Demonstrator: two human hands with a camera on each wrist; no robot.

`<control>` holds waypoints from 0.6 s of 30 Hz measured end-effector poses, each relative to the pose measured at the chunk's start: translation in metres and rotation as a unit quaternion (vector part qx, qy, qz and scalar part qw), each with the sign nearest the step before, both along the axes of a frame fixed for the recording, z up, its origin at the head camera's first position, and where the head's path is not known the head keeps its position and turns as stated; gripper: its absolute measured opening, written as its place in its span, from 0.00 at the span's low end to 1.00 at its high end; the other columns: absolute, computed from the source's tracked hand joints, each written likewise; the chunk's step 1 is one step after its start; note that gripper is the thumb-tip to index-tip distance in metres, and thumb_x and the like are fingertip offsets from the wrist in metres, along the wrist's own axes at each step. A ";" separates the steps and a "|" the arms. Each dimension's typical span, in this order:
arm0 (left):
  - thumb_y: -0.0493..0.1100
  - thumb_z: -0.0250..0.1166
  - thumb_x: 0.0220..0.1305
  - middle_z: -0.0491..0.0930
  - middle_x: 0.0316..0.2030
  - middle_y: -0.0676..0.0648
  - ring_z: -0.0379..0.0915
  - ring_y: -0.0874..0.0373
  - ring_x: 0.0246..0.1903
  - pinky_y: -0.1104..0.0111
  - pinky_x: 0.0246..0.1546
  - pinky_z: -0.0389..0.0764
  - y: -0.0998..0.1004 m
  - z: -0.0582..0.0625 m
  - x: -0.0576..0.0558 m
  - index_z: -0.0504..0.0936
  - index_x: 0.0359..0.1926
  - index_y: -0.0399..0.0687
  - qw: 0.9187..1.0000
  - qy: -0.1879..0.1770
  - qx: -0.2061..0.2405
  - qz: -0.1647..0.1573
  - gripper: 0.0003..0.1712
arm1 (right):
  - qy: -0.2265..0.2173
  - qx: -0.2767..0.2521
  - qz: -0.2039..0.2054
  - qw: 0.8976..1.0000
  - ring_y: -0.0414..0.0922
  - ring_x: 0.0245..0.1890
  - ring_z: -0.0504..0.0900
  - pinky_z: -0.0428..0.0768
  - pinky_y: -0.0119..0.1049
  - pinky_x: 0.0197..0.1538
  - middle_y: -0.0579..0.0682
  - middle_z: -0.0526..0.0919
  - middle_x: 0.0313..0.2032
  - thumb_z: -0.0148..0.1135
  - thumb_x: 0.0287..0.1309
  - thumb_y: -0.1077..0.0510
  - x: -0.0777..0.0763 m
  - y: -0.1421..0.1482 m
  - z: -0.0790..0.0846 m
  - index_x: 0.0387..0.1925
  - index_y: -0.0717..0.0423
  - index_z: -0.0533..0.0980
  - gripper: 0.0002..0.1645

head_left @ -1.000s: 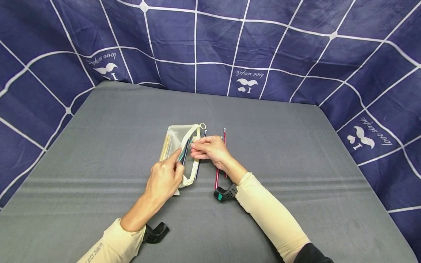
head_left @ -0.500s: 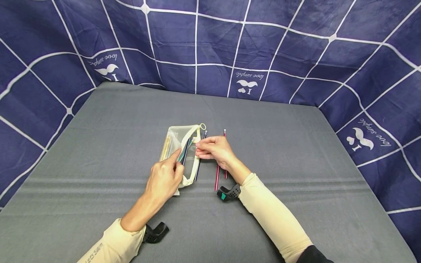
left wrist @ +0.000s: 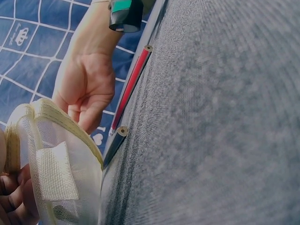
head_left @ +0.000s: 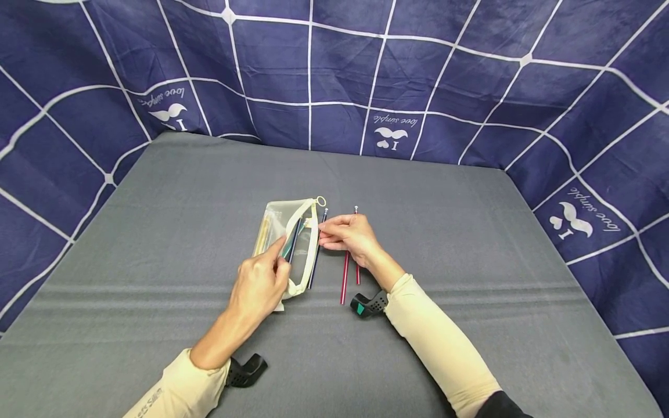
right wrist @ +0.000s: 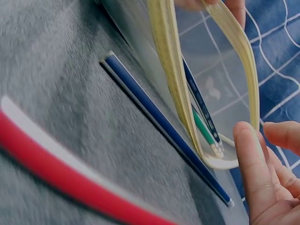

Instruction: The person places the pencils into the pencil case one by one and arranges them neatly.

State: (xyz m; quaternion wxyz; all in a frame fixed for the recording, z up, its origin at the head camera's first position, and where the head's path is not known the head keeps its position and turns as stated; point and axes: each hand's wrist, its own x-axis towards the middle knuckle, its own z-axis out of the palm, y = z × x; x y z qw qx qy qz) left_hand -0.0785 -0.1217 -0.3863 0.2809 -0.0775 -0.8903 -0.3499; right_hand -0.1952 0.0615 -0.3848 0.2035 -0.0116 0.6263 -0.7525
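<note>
A clear mesh pencil pouch (head_left: 279, 210) with a cream zip edge lies unzipped, its mouth facing right. My left hand (head_left: 259, 280) grips the pouch's near-left rim, thumb and fingers on the edge. Inside, a dark blue pencil (right wrist: 199, 103) and a green pencil (right wrist: 202, 125) show in the right wrist view. Beside the mouth my right hand (head_left: 355, 239) hovers with thumb and forefinger apart, holding nothing visible. Just under its fingertips a blue pencil (head_left: 313, 268) lies along the pouch's right edge. Yellowish pencils (head_left: 263, 235) show through the pouch's left side.
Two red pencils, a longer-looking one (head_left: 344, 280) and another (head_left: 358, 274), lie on the grey cloth-covered table (head_left: 444, 244) under and beside the right hand. A blue gridded curtain (head_left: 334, 75) rises behind the table and at both sides.
My right hand has drawn back rightward from the pouch's mouth to above the blue pencil outside it. The left hand keeps its grip on the rim.
</note>
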 end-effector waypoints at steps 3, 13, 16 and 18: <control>0.32 0.57 0.54 0.84 0.30 0.34 0.74 0.43 0.21 0.47 0.26 0.76 0.000 0.000 0.000 0.82 0.54 0.34 1.000 0.001 0.001 -0.001 0.24 | -0.001 0.004 -0.012 1.000 0.44 0.22 0.85 0.83 0.33 0.31 0.54 0.83 0.22 0.62 0.57 0.73 -0.002 0.007 0.000 0.38 0.71 0.78 0.06; 0.31 0.56 0.54 0.85 0.30 0.35 0.77 0.41 0.23 0.47 0.28 0.77 -0.002 0.000 -0.001 0.83 0.53 0.33 1.000 0.010 0.002 -0.001 0.24 | -0.002 0.031 -0.027 0.999 0.44 0.22 0.85 0.83 0.33 0.31 0.54 0.83 0.23 0.63 0.56 0.72 -0.011 0.028 -0.001 0.41 0.72 0.78 0.10; 0.31 0.56 0.54 0.85 0.30 0.35 0.77 0.41 0.23 0.47 0.28 0.77 -0.001 -0.001 -0.001 0.83 0.53 0.33 1.000 0.010 0.000 -0.002 0.24 | 0.000 0.031 -0.029 0.999 0.43 0.22 0.85 0.83 0.34 0.31 0.54 0.83 0.23 0.63 0.56 0.72 -0.012 0.035 -0.002 0.40 0.72 0.78 0.08; 0.31 0.56 0.54 0.84 0.29 0.35 0.76 0.42 0.22 0.47 0.28 0.77 -0.001 -0.001 -0.001 0.83 0.53 0.33 1.000 0.011 0.000 -0.004 0.24 | 0.002 0.033 -0.031 0.999 0.43 0.21 0.85 0.83 0.34 0.31 0.53 0.83 0.23 0.63 0.56 0.72 -0.013 0.040 -0.002 0.39 0.70 0.79 0.07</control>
